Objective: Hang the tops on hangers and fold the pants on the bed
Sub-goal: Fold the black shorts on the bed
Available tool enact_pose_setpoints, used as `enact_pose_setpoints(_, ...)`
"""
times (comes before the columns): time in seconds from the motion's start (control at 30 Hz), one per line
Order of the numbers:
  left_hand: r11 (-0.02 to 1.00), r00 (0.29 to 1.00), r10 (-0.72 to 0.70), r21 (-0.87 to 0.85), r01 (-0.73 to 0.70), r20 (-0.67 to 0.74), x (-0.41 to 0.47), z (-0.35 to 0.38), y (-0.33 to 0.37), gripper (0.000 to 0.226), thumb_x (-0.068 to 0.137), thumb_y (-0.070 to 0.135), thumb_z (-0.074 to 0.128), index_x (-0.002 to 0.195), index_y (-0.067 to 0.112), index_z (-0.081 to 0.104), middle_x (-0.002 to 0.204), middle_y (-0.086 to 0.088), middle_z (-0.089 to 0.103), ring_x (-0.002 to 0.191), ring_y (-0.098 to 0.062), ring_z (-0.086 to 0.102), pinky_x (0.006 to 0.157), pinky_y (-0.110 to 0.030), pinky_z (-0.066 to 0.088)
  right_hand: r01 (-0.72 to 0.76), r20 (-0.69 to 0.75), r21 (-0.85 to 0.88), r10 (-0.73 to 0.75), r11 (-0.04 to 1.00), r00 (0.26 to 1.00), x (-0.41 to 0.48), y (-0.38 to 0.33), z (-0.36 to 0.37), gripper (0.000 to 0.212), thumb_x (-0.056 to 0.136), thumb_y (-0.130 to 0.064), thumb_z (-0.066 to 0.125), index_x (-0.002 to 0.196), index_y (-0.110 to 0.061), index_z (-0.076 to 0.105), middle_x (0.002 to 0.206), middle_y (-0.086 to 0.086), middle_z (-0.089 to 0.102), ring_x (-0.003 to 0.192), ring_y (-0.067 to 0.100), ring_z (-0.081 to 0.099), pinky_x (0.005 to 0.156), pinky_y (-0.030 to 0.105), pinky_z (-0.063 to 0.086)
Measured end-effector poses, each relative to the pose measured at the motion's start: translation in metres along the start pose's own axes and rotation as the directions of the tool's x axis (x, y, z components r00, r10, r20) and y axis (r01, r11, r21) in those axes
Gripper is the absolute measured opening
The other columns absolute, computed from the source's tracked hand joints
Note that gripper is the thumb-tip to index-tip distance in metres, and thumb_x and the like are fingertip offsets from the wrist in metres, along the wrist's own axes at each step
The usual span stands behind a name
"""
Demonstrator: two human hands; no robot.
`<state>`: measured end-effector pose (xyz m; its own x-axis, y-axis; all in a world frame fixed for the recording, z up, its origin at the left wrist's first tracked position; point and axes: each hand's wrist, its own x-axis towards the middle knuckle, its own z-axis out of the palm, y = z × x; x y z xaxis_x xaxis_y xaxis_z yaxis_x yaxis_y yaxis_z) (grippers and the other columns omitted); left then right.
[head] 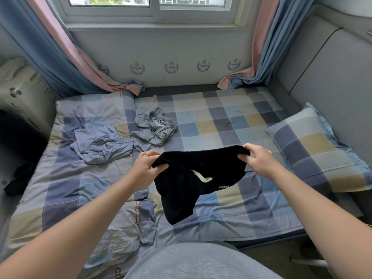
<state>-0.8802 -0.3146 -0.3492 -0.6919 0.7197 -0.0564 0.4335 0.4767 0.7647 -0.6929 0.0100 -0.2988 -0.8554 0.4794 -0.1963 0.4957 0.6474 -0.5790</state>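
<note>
Now folding step: left hand [150,162] and right hand [256,159] each pinch the waistband of black shorts [193,178], held above the near bed [231,121]. Next, probably lay them flat, legs aligned.

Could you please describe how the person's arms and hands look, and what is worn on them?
The left arm and the right arm are bare as far as the picture edge, with no sleeves in view. The left hand has a thin ring on one finger. The right hand shows no ring, and neither wrist carries a watch or bracelet.
</note>
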Motion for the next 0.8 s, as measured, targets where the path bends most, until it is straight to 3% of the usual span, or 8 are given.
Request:
enact_pose_setpoints(0.07, 0.903, 0.988, -0.158, -0.403, 0.146, 0.004, -0.001, 0.001, 0.012, 0.042, 0.088, 0.041, 0.068, 0.095, 0.0, 0.07, 0.094, 0.0, 0.067, 0.095, -0.021, 0.059, 0.087, -0.036, 0.043, 0.028, -0.017, 0.022, -0.027, 0.999, 0.999, -0.003, -0.003, -0.003, 0.018, 0.1, -0.028, 0.059, 0.082, -0.028, 0.059, 0.076, -0.007, 0.065, 0.084, 0.02, 0.058, 0.092, 0.046, 0.04)
enact_pose_setpoints(0.13, 0.681, 0.937, -0.348, -0.675, 0.284, 0.043, -0.001, 0.001, 0.027, 0.035, 0.096, 0.033, 0.064, 0.094, -0.002, 0.067, 0.09, -0.01, 0.072, 0.092, -0.029, 0.067, 0.083, -0.038, 0.051, 0.058, -0.036, 0.064, -0.055, 0.996, 0.998, -0.005, -0.008, -0.004, 0.022, 0.101, -0.029, 0.058, 0.081, -0.019, 0.058, 0.072, -0.002, 0.062, 0.075, 0.023, 0.056, 0.074, 0.041, 0.043)
enact_pose_setpoints(0.27, 0.521, 0.767, -0.641, -0.711, 0.473, 0.041, 0.004, 0.004, 0.042, 0.031, 0.099, 0.038, 0.06, 0.098, 0.008, 0.068, 0.098, -0.014, 0.074, 0.091, -0.034, 0.07, 0.091, -0.044, 0.056, 0.025, -0.068, 0.086, -0.019, 0.996, 0.998, -0.003, -0.02, 0.004, 0.027, 0.1, -0.033, 0.059, 0.079, -0.015, 0.057, 0.071, 0.006, 0.063, 0.073, 0.026, 0.059, 0.067, 0.042, 0.045)
enact_pose_setpoints(0.43, 0.257, 0.589, -0.783, -0.76, 0.598, 0.199, 0.015, 0.02, 0.022, 0.075, 0.069, 0.064, 0.063, 0.124, 0.014, 0.063, 0.115, -0.013, 0.07, 0.103, -0.039, 0.067, 0.097, -0.054, 0.051, -0.125, -0.066, 0.338, 0.155, 0.933, 0.986, -0.007, -0.043, 0.026, 0.031, 0.098, -0.029, 0.062, 0.073, -0.014, 0.052, 0.066, 0.0, 0.053, 0.066, 0.02, 0.051, 0.063, 0.034, 0.039)
enact_pose_setpoints(0.5, 0.246, 0.608, -0.761, -0.766, 0.593, 0.226, 0.008, 0.02, 0.045, 0.056, 0.087, 0.058, 0.061, 0.116, 0.011, 0.067, 0.106, -0.014, 0.074, 0.099, -0.037, 0.069, 0.096, -0.053, 0.053, -0.187, 0.008, 0.458, 0.206, 0.869, 0.978, -0.013, -0.058, 0.032, 0.025, 0.099, -0.028, 0.061, 0.081, -0.013, 0.052, 0.07, 0.003, 0.057, 0.066, 0.02, 0.055, 0.06, 0.032, 0.044)
enact_pose_setpoints(0.63, 0.307, 0.763, -0.596, -0.806, 0.505, 0.251, -0.005, 0.025, 0.087, 0.036, 0.102, 0.044, 0.051, 0.118, 0.016, 0.066, 0.107, -0.007, 0.076, 0.1, -0.027, 0.071, 0.093, -0.046, 0.056, -0.242, 0.206, 0.633, 0.141, 0.735, 0.968, -0.031, -0.089, 0.033, 0.018, 0.1, -0.022, 0.059, 0.107, -0.005, 0.055, 0.092, 0.014, 0.072, 0.078, 0.028, 0.073, 0.059, 0.038, 0.057)
enact_pose_setpoints(0.7, 0.394, 0.842, -0.483, -0.799, 0.455, 0.241, -0.013, 0.022, 0.107, 0.028, 0.106, 0.036, 0.047, 0.116, 0.018, 0.066, 0.106, -0.004, 0.077, 0.099, -0.022, 0.072, 0.081, -0.038, 0.058, -0.192, 0.237, 0.661, 0.04, 0.726, 0.971, -0.038, -0.102, 0.032, 0.016, 0.1, -0.018, 0.059, 0.11, -0.005, 0.057, 0.095, 0.017, 0.072, 0.086, 0.031, 0.074, 0.064, 0.04, 0.059)
enact_pose_setpoints(0.8, 0.493, 0.93, -0.276, -0.795, 0.355, 0.244, -0.02, 0.019, 0.125, 0.027, 0.102, 0.021, 0.051, 0.125, 0.012, 0.062, 0.117, -0.009, 0.073, 0.107, -0.023, 0.07, 0.087, -0.036, 0.056, -0.096, 0.229, 0.656, -0.076, 0.748, 0.97, -0.044, -0.115, 0.03, 0.012, 0.098, -0.011, 0.062, 0.109, -0.007, 0.062, 0.101, 0.018, 0.073, 0.092, 0.029, 0.073, 0.074, 0.036, 0.059)
